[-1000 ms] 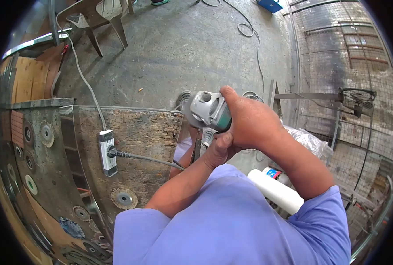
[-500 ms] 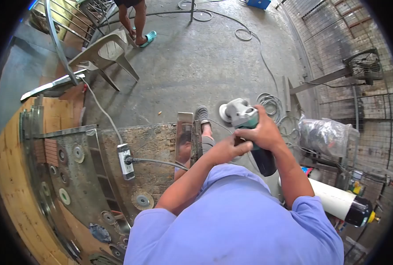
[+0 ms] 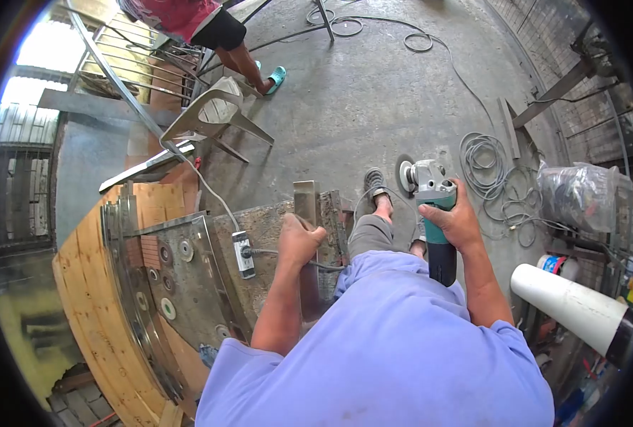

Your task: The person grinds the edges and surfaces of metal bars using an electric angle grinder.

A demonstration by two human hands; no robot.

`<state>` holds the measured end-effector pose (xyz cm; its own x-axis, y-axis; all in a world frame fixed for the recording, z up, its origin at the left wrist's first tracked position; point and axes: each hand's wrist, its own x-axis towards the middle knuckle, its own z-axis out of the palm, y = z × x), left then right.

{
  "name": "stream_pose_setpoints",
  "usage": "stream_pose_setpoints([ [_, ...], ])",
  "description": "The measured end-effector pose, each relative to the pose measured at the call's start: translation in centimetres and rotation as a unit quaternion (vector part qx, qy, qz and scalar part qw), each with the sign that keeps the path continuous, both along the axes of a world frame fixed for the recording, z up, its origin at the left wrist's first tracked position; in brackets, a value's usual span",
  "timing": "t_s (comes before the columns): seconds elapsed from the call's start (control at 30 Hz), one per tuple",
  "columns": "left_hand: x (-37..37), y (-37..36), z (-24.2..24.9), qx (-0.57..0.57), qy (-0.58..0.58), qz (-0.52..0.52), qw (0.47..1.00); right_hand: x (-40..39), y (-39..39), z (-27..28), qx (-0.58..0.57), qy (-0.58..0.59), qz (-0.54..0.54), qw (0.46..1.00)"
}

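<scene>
My right hand (image 3: 457,219) is wrapped round the teal and black body of an angle grinder (image 3: 439,238). The grinder's silver head points forward, with a round disc at its left side, above the floor near my feet. My left hand (image 3: 299,242) is over the metal bar (image 3: 308,203) at the right part of the worn wooden bench (image 3: 270,222). Its fingers are curled together, and what they hold, if anything, is hidden. Just left of that hand, a white power strip (image 3: 244,255) with a grey plug lies on the bench.
Coiled grey cable (image 3: 482,160) lies on the floor. A plastic chair (image 3: 213,114) and another person (image 3: 220,32) are at the upper left. A white cylinder (image 3: 569,302) and a plastic-wrapped bundle (image 3: 580,196) stand at the right. Discs (image 3: 168,308) lie on the bench.
My left hand has moved away from the grinder, leftward to over the bench. The grinder is now held by my right hand alone. The view has turned left.
</scene>
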<state>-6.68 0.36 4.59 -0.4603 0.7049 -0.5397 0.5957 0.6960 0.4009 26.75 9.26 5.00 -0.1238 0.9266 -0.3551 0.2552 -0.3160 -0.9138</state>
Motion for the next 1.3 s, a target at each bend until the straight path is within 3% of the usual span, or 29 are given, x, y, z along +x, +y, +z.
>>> stream_pose_setpoints([
  [0.13,-0.9,-0.8,-0.2,0.013,-0.022,0.038,0.999,0.8,-0.3,0.4,-0.006,0.013,0.005,1.0],
  [0.23,-0.5,-1.5,-1.8,0.094,0.12,-0.058,0.987,0.6,-0.3,0.0,0.002,-0.001,0.015,1.0],
  [0.33,0.8,-1.6,-2.9,0.026,0.212,-0.087,0.973,0.0,-0.3,0.4,0.01,-0.019,0.031,0.999],
  [0.37,1.3,-1.8,-2.9,0.053,0.238,-0.095,0.965,-0.5,-0.3,0.7,0.012,-0.023,0.037,0.999],
  [0.47,3.4,-1.8,-0.2,0.132,0.311,-0.113,0.935,-2.4,0.5,2.4,0.038,-0.083,0.079,0.993],
  [0.53,4.6,-2.1,1.5,0.233,0.127,-0.181,0.947,-4.2,1.4,3.9,0.053,-0.151,0.122,0.98],
  [0.57,5.6,-1.6,3.3,0.163,-0.065,-0.185,0.967,-5.2,2.1,4.5,0.061,-0.185,0.149,0.97],
  [0.6,6.7,-0.7,4.4,0.093,-0.255,-0.181,0.945,-6.5,2.7,5.2,0.072,-0.217,0.178,0.957],
  [0.67,8.3,1.2,1.8,0.03,-0.538,-0.131,0.832,-9.4,3.8,7.0,0.071,-0.255,0.245,0.933],
  [0.77,10.5,3.4,-4.0,0.109,-0.784,0.058,0.608,-12.7,4.6,7.5,0.099,-0.363,0.328,0.866],
  [0.87,11.2,4.9,-5.6,0.174,-0.846,0.089,0.495,-14.8,5.8,8.2,0.13,-0.407,0.36,0.83],
  [0.9,10.9,5.1,-6.3,0.182,-0.857,0.063,0.478,-14.6,6.2,7.3,0.19,-0.404,0.367,0.816],
  [1.0,11.3,5.0,-9.1,0.21,-0.858,0.026,0.468,-16.3,6.2,8.0,0.208,-0.417,0.407,0.786],
  [1.03,11.4,4.9,-8.5,0.197,-0.87,0.082,0.445,-16.4,6.4,7.5,0.229,-0.42,0.421,0.77],
  [1.3,9.6,5.4,-5.6,0.222,-0.882,0.179,0.375,-21.4,7.8,9.1,0.177,-0.45,0.503,0.716],
])
